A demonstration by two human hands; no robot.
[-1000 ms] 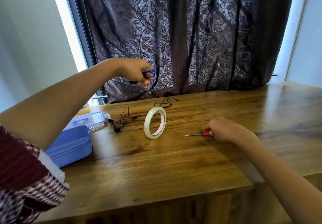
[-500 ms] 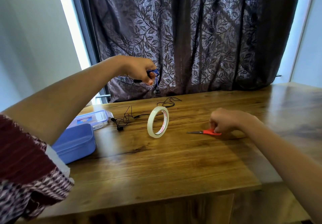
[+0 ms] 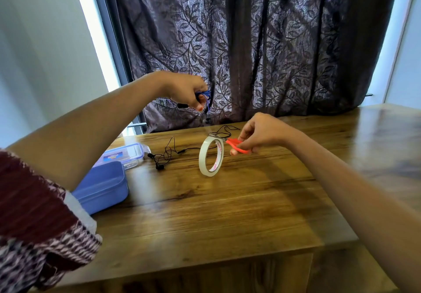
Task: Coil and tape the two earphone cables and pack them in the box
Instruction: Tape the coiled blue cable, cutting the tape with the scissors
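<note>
Box (image 3: 100, 190), blue, sits at the desk's (image 3: 227, 213) 9 o'clock edge, partly under the left forearm. Its clear lid (image 3: 127, 154) lies just beyond it, at 10 o'clock.

Left hand (image 3: 184, 91) is raised above the desk's far edge, fingers pinched shut on the blue cable (image 3: 205, 95). The bundle looks coiled, with a tail hanging down toward the curtain (image 3: 262, 41); whether tape is on it cannot be told.

Black cable (image 3: 167, 154) lies loose and tangled on the desk between the lid and the tape roll (image 3: 210, 156), uncoiled.

The tape roll stands on edge near desk centre, at 12 o'clock from the viewer.

Right hand (image 3: 259, 133) is closed around the red handles of the scissors (image 3: 238, 145), lifted off the desk, blades pointing toward the roll's top rim at 9 o'clock from the hand.

Risks, as judged:
- The roll is balanced on its rim; a nudge from blades or knuckles would likely tip or roll it.
- If a strip runs from roll to coil, it is too fine to see; a cut made blind could miss it or nick the blue cable.
- The one-handed pinch is light; a tug from the tape could let the coil spring open.
- The forearm could push the box off the edge.
</note>
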